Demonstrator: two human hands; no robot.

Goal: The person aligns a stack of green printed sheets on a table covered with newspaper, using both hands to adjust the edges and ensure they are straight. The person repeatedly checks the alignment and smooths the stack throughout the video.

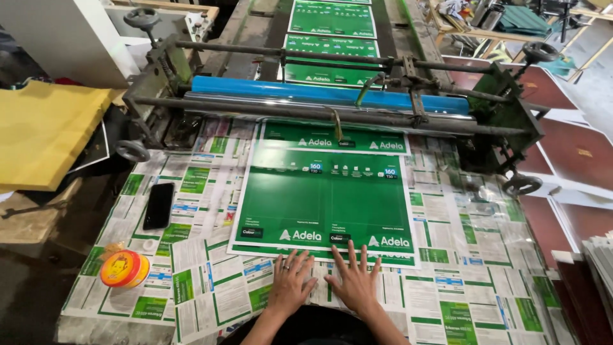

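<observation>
Green sheet's (322, 198) far end (under rollers (325, 102)) hidden

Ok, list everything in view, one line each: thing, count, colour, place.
printed sheet: one on top of a stack, green with white border, table centre
machine: one, dark green frame with a blue roller, behind the sheet
printed papers: many, white and green, covering the table
phone: one, black, left of the sheet
round tin: one, orange and yellow, near left corner
yellow sheets: a pile, far left
left hand: flat at the sheet's near edge, ring on
right hand: flat beside it
</observation>
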